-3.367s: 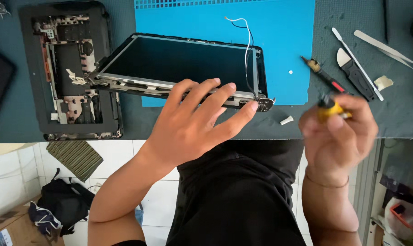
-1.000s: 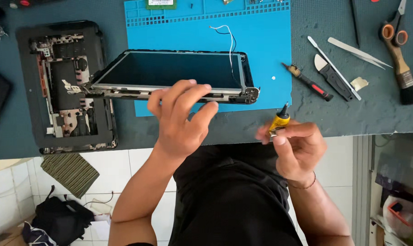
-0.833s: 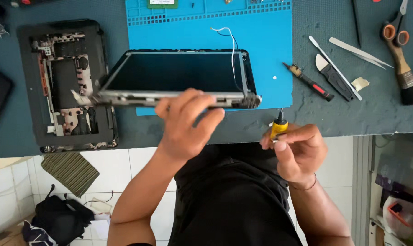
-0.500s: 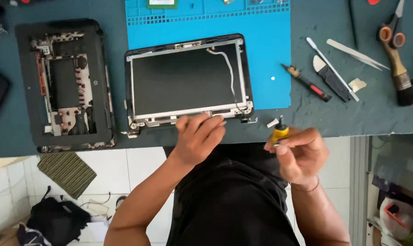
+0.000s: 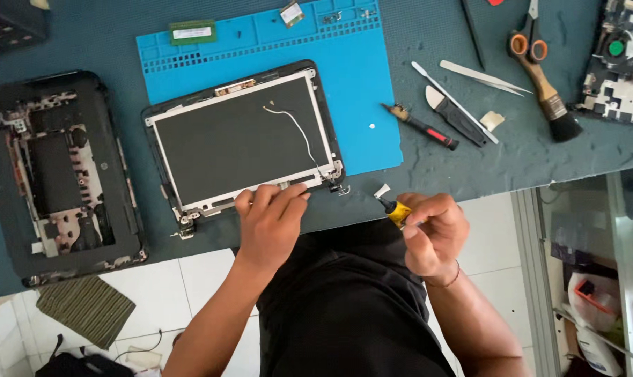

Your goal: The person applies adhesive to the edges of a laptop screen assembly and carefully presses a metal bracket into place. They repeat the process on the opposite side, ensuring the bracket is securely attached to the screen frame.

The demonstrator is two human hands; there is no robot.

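Observation:
A laptop screen assembly (image 5: 243,139) lies flat on the blue work mat (image 5: 358,91), its dark panel up and a thin white wire (image 5: 295,129) trailing across it. My left hand (image 5: 269,220) rests its fingertips on the near edge of the assembly, between the two hinges. My right hand (image 5: 431,234) is off the table's front edge, to the right of the assembly, gripping a small yellow-handled screwdriver (image 5: 394,209) with the tip pointing up-left.
A stripped black laptop base (image 5: 58,174) lies at the left. To the right are a red-handled screwdriver (image 5: 421,127), pry tools (image 5: 456,105), tweezers (image 5: 480,75), scissors (image 5: 524,42), a brush (image 5: 550,105) and a circuit board (image 5: 620,63). Small parts lie on the mat's far edge.
The screen assembly was tilted up on its edge under my left hand; it now lies flat on the mat. My right hand with the screwdriver has come lower, near the table's front edge.

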